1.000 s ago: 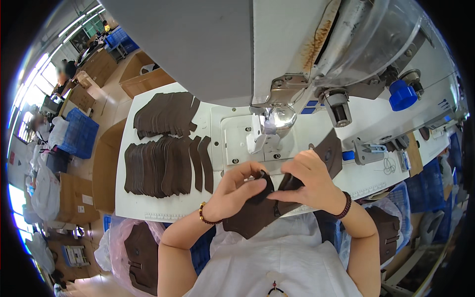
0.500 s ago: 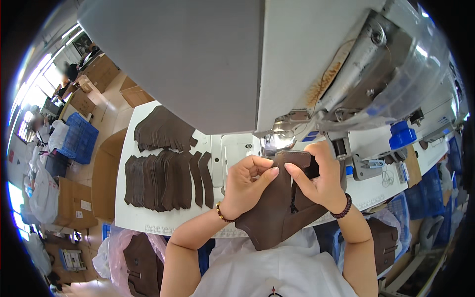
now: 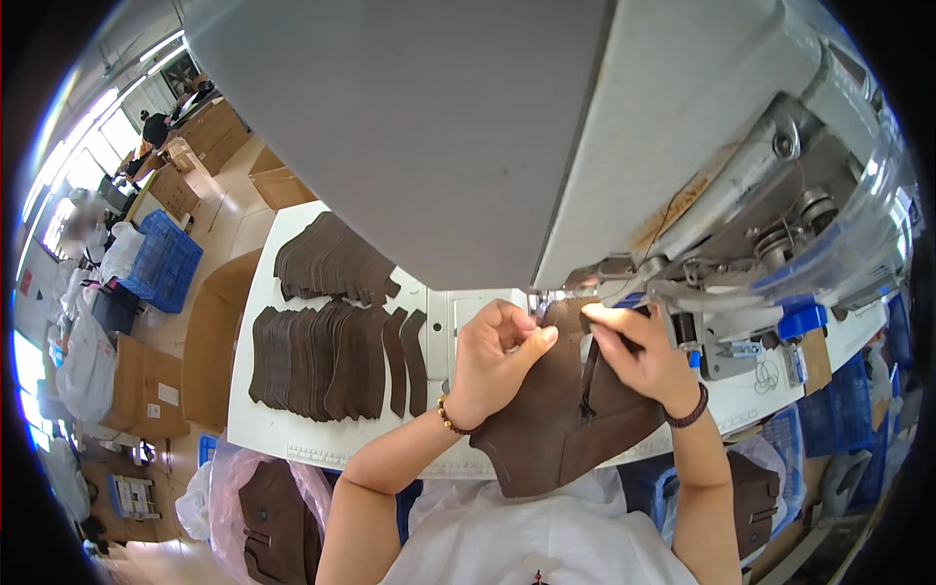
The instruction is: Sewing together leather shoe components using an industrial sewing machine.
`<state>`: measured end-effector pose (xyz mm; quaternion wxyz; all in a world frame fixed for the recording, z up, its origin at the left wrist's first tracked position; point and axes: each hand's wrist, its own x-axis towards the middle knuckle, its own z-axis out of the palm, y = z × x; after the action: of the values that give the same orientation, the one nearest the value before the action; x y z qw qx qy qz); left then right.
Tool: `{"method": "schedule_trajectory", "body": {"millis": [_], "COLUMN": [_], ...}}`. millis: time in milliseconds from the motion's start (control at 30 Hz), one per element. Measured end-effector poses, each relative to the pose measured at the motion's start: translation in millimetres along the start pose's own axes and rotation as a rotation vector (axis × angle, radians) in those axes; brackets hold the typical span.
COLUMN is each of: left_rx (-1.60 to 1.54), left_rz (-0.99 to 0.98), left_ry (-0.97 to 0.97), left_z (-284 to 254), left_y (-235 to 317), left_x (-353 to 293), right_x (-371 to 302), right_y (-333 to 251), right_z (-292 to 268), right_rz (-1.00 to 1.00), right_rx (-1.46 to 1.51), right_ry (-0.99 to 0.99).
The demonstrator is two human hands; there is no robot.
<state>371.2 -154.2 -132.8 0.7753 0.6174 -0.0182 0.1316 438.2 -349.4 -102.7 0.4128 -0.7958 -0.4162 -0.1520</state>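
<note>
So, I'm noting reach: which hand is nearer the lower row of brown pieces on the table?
Left. The left hand is right of the lower row of brown pieces, not touching it; the right hand is farther right, beyond the left.

Wears a creased white top point(image 3: 526, 534) low in the frame's centre, a small red bead point(image 3: 537, 576) at the lower edge, a bracelet of dark and golden beads point(image 3: 450, 419) near the left hand point(image 3: 495, 361), and a dark brown, knobbly band point(image 3: 689, 409) near the right hand point(image 3: 645, 359).
</note>
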Motion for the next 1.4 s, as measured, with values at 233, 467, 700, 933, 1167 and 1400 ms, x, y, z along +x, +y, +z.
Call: {"method": "schedule_trajectory", "body": {"millis": [233, 467, 700, 933, 1167, 1400], "left_rx": [-0.111, 0.224, 1.865, 1.685, 0.580, 0.370], "left_rz": [-0.004, -0.145, 0.158, -0.002, 0.410, 0.142], "left_ry": [-0.024, -0.245, -0.089, -0.151, -0.013, 0.030], "left_z": [4.3, -23.9, -177.5, -224.6, -181.9, -78.9], "left_y": [6.3, 6.2, -81.9, -125.4, -34.4, 32.4], "left_x": [3.3, 11.6, 129.2, 192.2, 115.1, 10.6], "right_x": [-2.6, -2.5, -1.3, -0.3, -4.8, 5.3], "right_y": [-8.4, -16.0, -16.7, -22.6, -7.7, 26.2], "right_z": [6.3, 6.0, 10.7, -6.4, -4.7, 20.3], "right_rz": [-0.120, -0.448, -0.452, -0.393, -0.376, -0.553], "right_rx": [-0.239, -0.584, -0.518, -0.648, -0.403, -0.076], "right_ry": [0.044, 0.069, 0.070, -0.075, 0.008, -0.002]}}
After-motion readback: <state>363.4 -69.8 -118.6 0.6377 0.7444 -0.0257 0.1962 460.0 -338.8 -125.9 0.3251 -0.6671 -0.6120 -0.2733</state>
